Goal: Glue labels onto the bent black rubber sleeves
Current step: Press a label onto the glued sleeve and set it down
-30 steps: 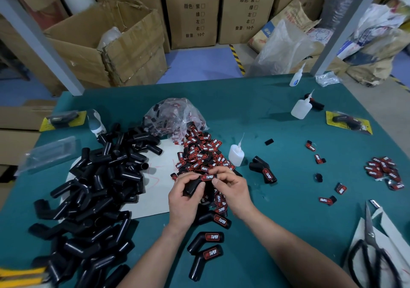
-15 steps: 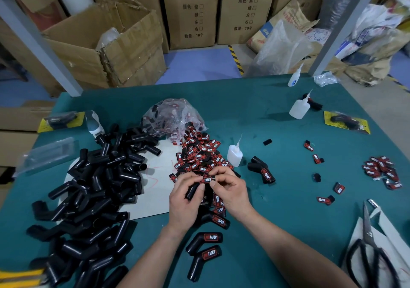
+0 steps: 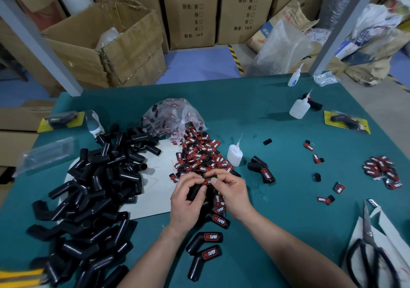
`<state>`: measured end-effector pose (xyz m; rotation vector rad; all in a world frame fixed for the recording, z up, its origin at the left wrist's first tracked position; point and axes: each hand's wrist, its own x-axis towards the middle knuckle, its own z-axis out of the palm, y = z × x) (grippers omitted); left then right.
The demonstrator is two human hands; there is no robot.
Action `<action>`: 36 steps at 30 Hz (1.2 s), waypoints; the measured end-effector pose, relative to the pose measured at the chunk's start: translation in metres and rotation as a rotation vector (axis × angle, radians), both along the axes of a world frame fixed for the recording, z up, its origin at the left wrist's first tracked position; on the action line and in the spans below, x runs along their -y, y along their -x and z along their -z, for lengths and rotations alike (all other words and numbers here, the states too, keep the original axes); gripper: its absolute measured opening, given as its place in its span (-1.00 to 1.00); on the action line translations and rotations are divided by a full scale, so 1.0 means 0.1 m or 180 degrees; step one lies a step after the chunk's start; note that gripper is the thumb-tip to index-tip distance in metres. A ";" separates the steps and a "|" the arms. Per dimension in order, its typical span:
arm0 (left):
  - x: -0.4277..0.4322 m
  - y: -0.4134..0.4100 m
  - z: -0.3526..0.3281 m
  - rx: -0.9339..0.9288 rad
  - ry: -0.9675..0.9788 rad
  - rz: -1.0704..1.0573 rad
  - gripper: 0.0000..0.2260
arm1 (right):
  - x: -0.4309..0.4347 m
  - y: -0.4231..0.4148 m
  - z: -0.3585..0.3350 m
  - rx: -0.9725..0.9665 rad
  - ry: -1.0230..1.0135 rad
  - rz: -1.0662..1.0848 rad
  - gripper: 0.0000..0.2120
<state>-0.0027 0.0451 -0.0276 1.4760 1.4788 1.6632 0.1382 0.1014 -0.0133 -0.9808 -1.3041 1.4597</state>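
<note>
Black rubber sleeves [image 3: 93, 187], unlabelled, are heaped at the left of the green table [image 3: 277, 221], partly over a white sheet [image 3: 159, 190]. Clear bag [image 3: 175, 116] and loose label pile [image 3: 199, 154], red and black, sit at centre, beyond the hands. Left hand [image 3: 188, 201]: fingers curled round one bent sleeve [image 3: 194, 192], just above the table. Right hand [image 3: 230, 192]: thumb and forefinger pinch a label [image 3: 208, 182] against that sleeve's upper end. Three labelled sleeves [image 3: 206, 240] lie between the wrists. Glue bottle [image 3: 234, 154] stands upright just right of the label pile. Scattered labels [image 3: 381, 170] lie at far right. Scissors [image 3: 372, 256] rest at the near right corner.
</note>
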 end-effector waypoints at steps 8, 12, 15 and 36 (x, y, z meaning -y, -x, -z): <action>-0.02 0.02 0.07 0.0013 0.0026 -0.0031 -0.76 | -0.03 0.02 0.06 -0.0243 0.0152 -0.0006 -0.71; -0.02 0.03 0.09 0.0161 0.0174 0.0026 -0.70 | -0.01 0.04 0.05 -0.0225 0.0081 0.0085 -0.84; -0.02 0.01 0.10 0.0090 0.0224 0.0063 -0.69 | -0.01 0.04 0.06 -0.0197 0.0112 0.0219 -0.82; 0.01 0.01 0.03 0.0067 0.0246 0.0112 -0.68 | 0.03 0.00 -0.01 0.0096 -0.0117 -0.0219 -0.90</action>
